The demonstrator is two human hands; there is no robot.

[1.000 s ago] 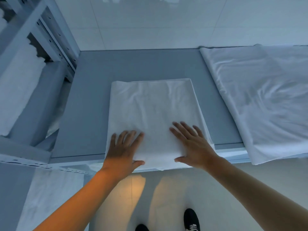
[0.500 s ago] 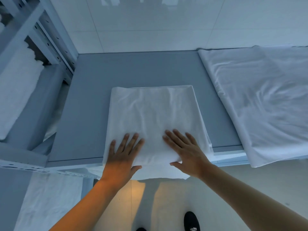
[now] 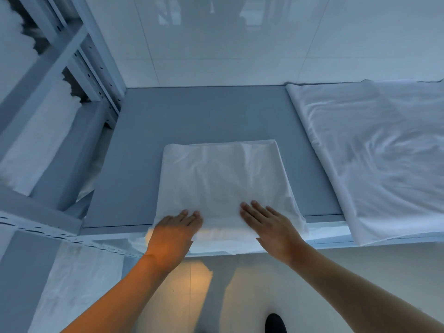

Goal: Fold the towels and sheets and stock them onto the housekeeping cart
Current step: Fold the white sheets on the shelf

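Folded white sheet lies on the grey table, its near edge overhanging; left hand and right hand press flat on it, fingers straight.

Linen storeroom: metal shelving, stacked linens.

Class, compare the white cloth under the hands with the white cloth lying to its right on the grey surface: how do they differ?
The folded cloth is a compact rectangle; the spread cloth is far larger. Both hands, left hand and right hand, rest on the folded cloth; nothing touches the spread cloth. Both are white and overhang the front edge.
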